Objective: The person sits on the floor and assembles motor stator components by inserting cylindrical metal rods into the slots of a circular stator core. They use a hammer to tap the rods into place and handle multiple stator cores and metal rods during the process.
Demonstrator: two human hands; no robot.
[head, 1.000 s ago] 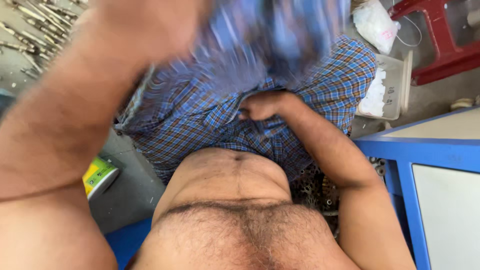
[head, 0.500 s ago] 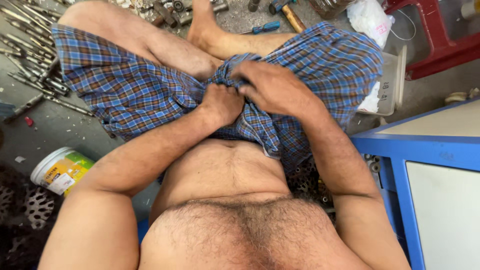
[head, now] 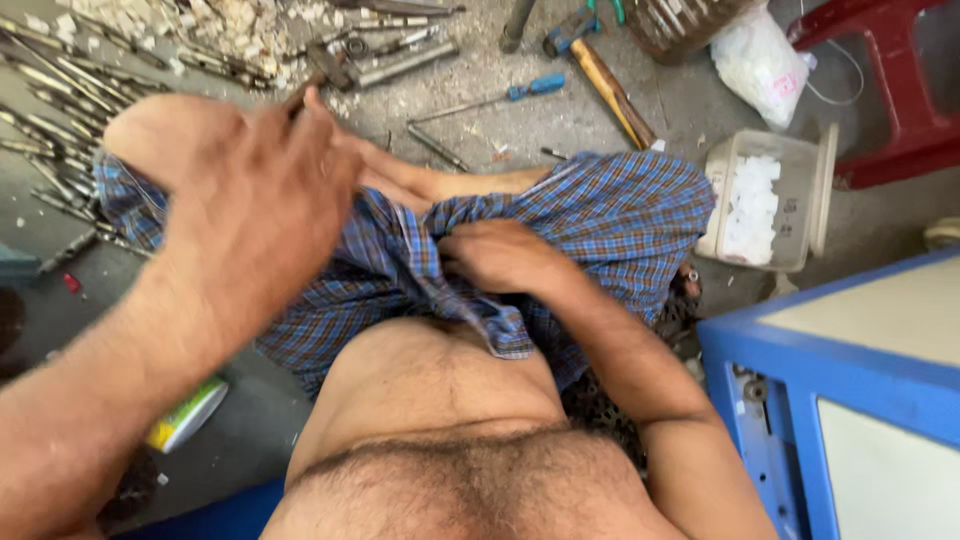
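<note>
R. hand grips bunched blue-checked cotton cloth at centre, over the lap. L. hand raised at left, fingers spread wide, holding nothing. Far: blue-handled screwdriver on grey floor.

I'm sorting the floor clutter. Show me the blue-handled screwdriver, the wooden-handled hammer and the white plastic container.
blue-handled screwdriver (head: pixel 535 87), head view, on its blue handle.
wooden-handled hammer (head: pixel 615 92), head view, midway along the wooden handle.
white plastic container (head: pixel 765 200), head view, on its front wall.
</note>
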